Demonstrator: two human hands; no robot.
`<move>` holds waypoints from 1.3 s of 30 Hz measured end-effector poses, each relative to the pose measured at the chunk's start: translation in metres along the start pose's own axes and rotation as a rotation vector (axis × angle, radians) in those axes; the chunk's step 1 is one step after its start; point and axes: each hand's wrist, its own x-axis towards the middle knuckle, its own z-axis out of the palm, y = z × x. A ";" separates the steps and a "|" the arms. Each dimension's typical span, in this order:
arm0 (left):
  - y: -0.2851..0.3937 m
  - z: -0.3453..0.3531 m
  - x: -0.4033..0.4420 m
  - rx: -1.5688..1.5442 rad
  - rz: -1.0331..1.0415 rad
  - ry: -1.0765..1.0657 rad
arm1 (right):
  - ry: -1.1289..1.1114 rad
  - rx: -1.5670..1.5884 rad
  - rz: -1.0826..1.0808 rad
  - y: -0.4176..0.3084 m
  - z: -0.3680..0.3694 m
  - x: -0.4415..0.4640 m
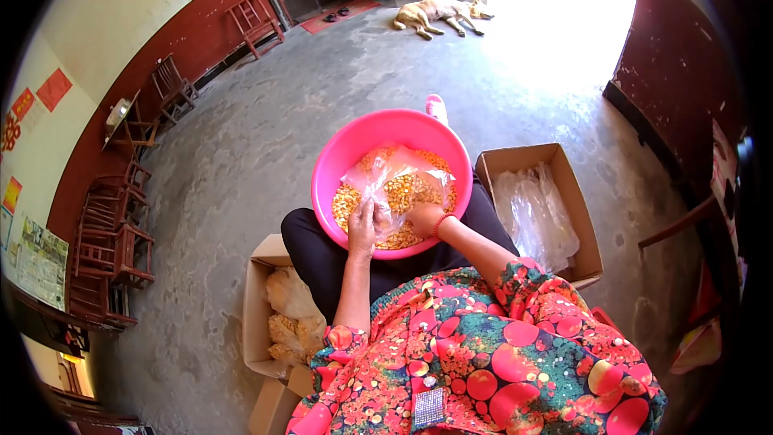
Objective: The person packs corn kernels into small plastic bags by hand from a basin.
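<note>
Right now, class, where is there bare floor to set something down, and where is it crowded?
Grey floor lies bare between the wooden chairs and the box of filled bags, between the pink shoe and the dog, and between the box of clear bags and the right-hand red wall. Crowded: the pink basin, with kernels, a plastic bag and both hands.

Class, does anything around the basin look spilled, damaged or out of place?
Nothing stands out. The corn kernels lie inside the pink basin, none shows on the surrounding floor, and the left hand holds the clear plastic bag over them.
</note>
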 end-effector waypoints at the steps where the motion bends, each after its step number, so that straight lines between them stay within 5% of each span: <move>1: -0.001 0.000 0.001 0.005 0.009 -0.003 | -0.025 -0.061 -0.022 -0.002 0.000 0.001; 4: -0.002 -0.001 0.002 -0.009 0.013 -0.016 | -0.203 -0.047 -0.137 -0.017 -0.023 -0.010; 14: -0.001 -0.001 0.001 0.001 -0.014 -0.025 | -0.223 0.066 -0.313 -0.011 -0.016 -0.004; 17: -0.001 0.000 0.002 -0.003 -0.016 -0.020 | -0.301 0.207 -0.324 -0.011 -0.023 -0.003; 19: -0.001 0.001 0.001 -0.021 -0.015 -0.016 | -0.409 0.699 -0.068 -0.015 -0.034 -0.012; 23: 0.002 0.002 -0.001 -0.014 -0.021 -0.007 | -0.376 0.969 -0.005 -0.006 -0.035 -0.013; 25: 0.002 0.001 0.000 0.008 -0.027 -0.005 | -0.237 0.880 -0.385 0.001 -0.036 -0.014; 26: 0.001 0.001 0.000 0.008 -0.027 -0.005 | -0.237 0.880 -0.386 0.002 -0.034 -0.013; 28: 0.000 0.000 0.000 0.007 -0.041 -0.001 | -0.289 1.189 -0.101 -0.008 -0.043 -0.021; 31: -0.001 -0.001 0.002 0.005 -0.035 -0.010 | -0.325 1.125 0.072 -0.011 -0.041 -0.018; 39: -0.004 -0.002 0.003 -0.020 -0.031 -0.016 | -0.296 1.158 0.063 -0.005 -0.033 -0.013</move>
